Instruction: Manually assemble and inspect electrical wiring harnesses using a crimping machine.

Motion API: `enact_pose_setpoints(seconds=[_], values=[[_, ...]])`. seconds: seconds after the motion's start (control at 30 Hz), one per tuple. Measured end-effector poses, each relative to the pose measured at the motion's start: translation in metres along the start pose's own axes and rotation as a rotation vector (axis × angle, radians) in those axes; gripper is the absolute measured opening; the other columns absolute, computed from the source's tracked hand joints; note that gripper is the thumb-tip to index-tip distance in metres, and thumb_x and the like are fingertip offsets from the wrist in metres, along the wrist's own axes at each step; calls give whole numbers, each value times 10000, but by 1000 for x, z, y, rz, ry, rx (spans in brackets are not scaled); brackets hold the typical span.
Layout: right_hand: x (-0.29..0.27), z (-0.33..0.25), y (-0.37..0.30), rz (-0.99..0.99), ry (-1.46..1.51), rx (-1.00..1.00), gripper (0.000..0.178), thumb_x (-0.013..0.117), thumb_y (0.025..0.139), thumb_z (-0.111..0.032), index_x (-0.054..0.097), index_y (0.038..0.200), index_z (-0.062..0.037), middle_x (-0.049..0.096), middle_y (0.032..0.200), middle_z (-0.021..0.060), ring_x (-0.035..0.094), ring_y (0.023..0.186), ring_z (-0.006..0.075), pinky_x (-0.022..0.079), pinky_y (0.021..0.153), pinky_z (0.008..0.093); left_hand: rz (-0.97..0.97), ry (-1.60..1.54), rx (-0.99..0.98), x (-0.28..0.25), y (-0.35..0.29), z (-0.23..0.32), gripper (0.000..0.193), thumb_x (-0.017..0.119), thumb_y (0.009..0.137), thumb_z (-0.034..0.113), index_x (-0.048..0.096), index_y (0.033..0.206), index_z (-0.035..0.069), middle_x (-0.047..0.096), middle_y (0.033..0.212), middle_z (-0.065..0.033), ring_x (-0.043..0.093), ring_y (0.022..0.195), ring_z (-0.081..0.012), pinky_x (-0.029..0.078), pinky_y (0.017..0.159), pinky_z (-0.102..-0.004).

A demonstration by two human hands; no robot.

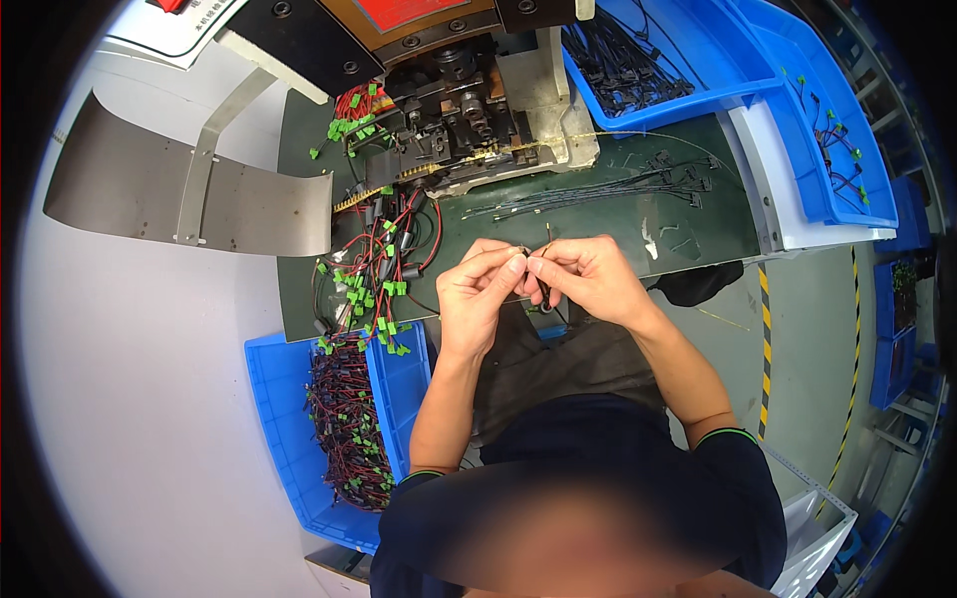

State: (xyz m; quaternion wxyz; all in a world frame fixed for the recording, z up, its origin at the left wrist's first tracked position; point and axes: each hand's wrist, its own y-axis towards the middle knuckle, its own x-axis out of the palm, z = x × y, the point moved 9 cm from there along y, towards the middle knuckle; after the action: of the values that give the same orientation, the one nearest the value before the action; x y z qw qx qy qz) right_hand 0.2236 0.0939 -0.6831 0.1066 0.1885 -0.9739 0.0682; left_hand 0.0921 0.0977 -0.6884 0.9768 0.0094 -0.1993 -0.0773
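Note:
Above the near edge of the green work table, both hands meet, fingertips almost touching. My left hand point(480, 289) is closed in a pinch on a thin black cable point(543, 287). Thumb and forefinger of my right hand point(590, 277) pinch the same cable from the other side. A short wire end stands up between the hands; most of the cable is hidden by fingers. Just beyond lie several black cables point(608, 189) in a loose row. Left of my left hand, a heap of red and black wires with green connectors point(384, 259) hangs over the table edge.
A terminal crimping machine point(464, 110) stands at the back, with a curved metal sheet point(120, 189) to its left. A blue bin point(269, 399) of wired connectors sits low left. Blue trays point(678, 112) with cables are back right. Striped tape point(765, 349) marks the floor.

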Motion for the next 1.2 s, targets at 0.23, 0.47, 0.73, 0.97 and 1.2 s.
enact_pose_setpoints(seconds=[0.23, 0.47, 0.73, 0.97, 1.2], values=[[1, 1, -1, -20, -10, 3, 201, 566, 987, -116, 681, 960, 47, 695, 843, 79, 665, 730, 122, 528, 585, 233, 52, -43, -5, -2, -2, -3, 120, 652, 887, -46, 687, 998, -75, 614, 989, -98, 613, 740, -127, 526, 659, -244], [0, -1, -1, -4, -9, 8, 199, 565, 985, -105, 684, 956, 52, 696, 833, 80, 663, 727, 119, 529, 582, 233, 57, -48, -3, -2, 0, -7, 120, 654, 885, -48, 687, 998, -73, 613, 986, -96, 607, 730, -123, 519, 653, -240], [-1, -4, 4, 121, 55, -66, 191, 574, 977, -93, 691, 961, 56, 692, 795, 84, 652, 675, 106, 499, 504, 205, 209, 335, 361, 1, -16, 34, 88, 691, 841, -50, 687, 929, -61, 615, 941, -99, 605, 737, -136, 508, 668, -247], [-9, -12, 26, 175, 2, -48, 201, 581, 970, -101, 690, 953, 67, 696, 799, 109, 652, 638, 118, 472, 466, 206, 312, 1118, 648, -16, -22, 92, 104, 703, 801, -31, 693, 904, -25, 638, 871, -114, 598, 767, -229, 485, 686, -317], [-12, -26, 70, 241, 70, -75, 221, 614, 947, -133, 688, 935, 75, 697, 794, 123, 644, 613, 126, 447, 448, 204, 522, 1604, 723, -57, -15, 130, 135, 686, 828, 18, 690, 962, 28, 674, 975, -97, 609, 890, -272, 472, 808, -398]])
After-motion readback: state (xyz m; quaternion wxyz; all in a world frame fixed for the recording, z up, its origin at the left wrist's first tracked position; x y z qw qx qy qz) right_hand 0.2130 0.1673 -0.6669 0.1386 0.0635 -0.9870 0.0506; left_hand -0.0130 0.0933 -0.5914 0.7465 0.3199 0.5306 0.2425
